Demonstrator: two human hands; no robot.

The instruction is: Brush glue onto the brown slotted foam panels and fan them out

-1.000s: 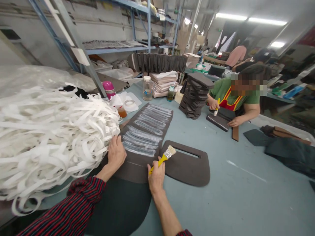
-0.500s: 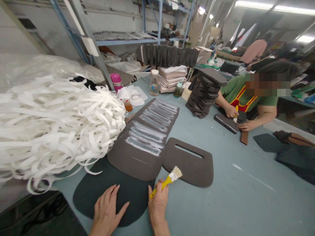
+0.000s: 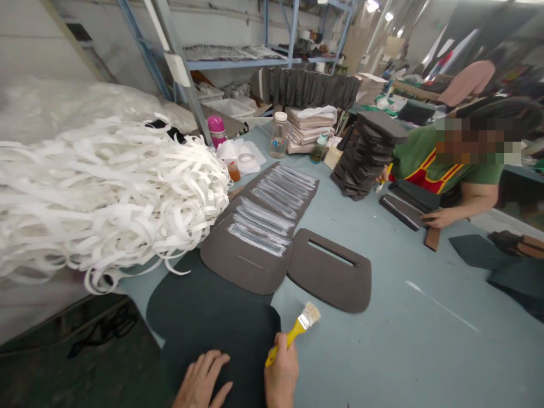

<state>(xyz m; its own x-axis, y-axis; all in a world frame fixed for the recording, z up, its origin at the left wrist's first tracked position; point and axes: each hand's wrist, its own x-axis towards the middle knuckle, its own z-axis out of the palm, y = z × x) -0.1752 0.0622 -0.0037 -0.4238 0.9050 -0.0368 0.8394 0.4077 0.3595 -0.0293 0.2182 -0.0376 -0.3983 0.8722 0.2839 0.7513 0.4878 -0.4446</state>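
My right hand (image 3: 283, 374) is closed around the yellow handle of a paintbrush (image 3: 293, 333), its pale bristles pointing up and away. That hand also rests at the right edge of a dark, round-cornered panel (image 3: 242, 334). On the same panel lies my left hand (image 3: 203, 378), fingers stretched out and holding nothing. Another dark panel (image 3: 174, 297) shows partly beneath it. Just beyond are brown-grey panels (image 3: 238, 275), overlapping in a row, with white streaks brushed around their slots. To their right sits a single slotted panel (image 3: 331, 277) without streaks.
A big heap of white strips (image 3: 114, 204) covers the left side. Behind stand a pink flask (image 3: 216, 131), a clear jug (image 3: 279, 139) and a stack of dark panels (image 3: 368, 156). Across the table (image 3: 416, 340), a co-worker (image 3: 463, 164) handles a dark piece and a brush.
The upper dark panel has slid toward me under my hands, baring part of another beneath. Both hands are lower in view. The co-worker's brush hand has moved left, beside the stack.
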